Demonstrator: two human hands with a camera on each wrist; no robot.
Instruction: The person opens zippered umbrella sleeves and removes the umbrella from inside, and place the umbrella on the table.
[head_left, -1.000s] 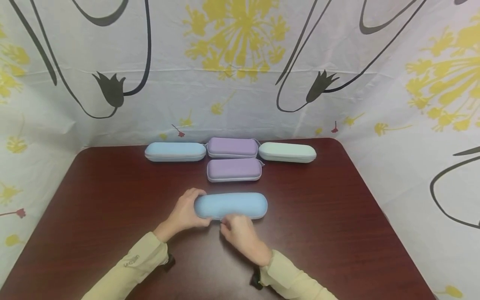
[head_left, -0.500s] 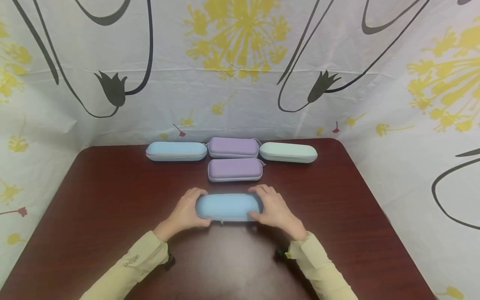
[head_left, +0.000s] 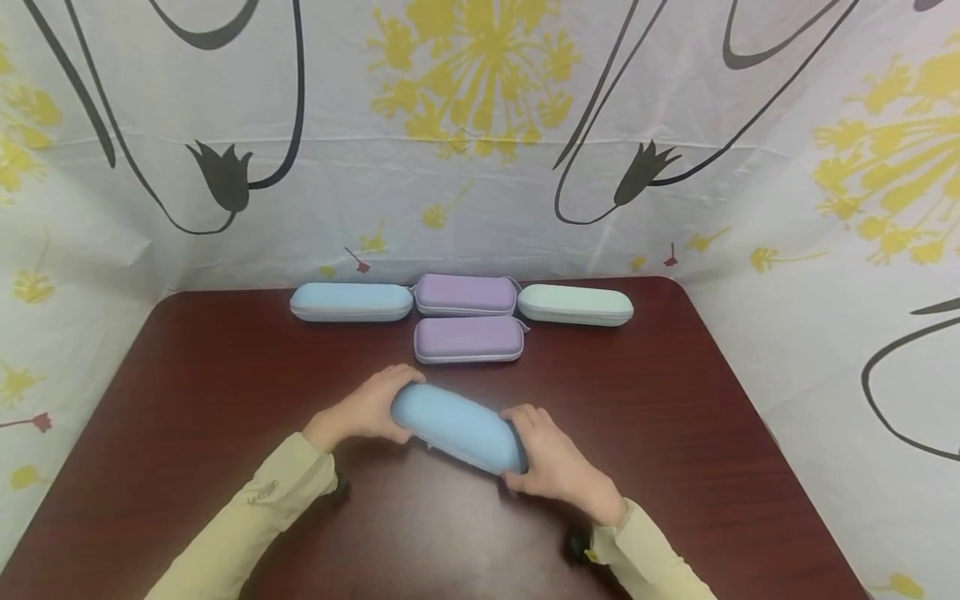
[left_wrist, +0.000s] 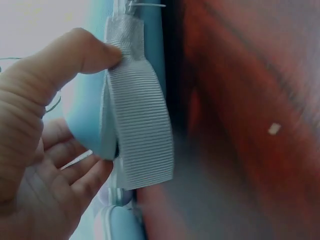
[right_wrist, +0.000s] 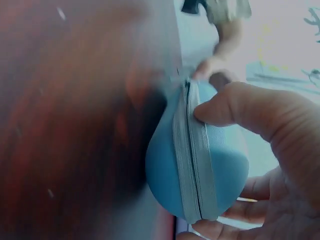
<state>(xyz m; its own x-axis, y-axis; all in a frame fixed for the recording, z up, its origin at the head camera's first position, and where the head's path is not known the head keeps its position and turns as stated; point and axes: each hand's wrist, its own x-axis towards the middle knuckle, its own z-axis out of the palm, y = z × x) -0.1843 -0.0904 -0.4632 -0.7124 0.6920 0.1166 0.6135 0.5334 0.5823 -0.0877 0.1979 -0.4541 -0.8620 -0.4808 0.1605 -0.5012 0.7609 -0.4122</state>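
- Pale yellow-green sleeves on both forearms, closest in; a dark wrist device by the right cuff.
- Table: dark red-brown wood grain, glossy patch of light between the forearms.
- Right hand: holding the near right end of the light blue case; thumb on the zipper side, fingers wrapped to the opposite side.
- Light blue case: center of table, between both hands, set diagonally, left end farther out, right end nearer. Can't tell if its underside touches the wood.
- Zipper: grey tape, runs along the case side and round its end; right thumb presses right at its edge.
- Left hand: holding the far left end, thumb toward the person, fingers behind.
- Grey ribbed strap: loops off that end, left thumb on it.
- Front purple case: beyond the hands, lying lengthwise across the table.
- Back row, along the far edge: second blue case left, rear purple case middle, mint case right, set end to end.
- White sheet behind: yellow flowers, dark curving stems.
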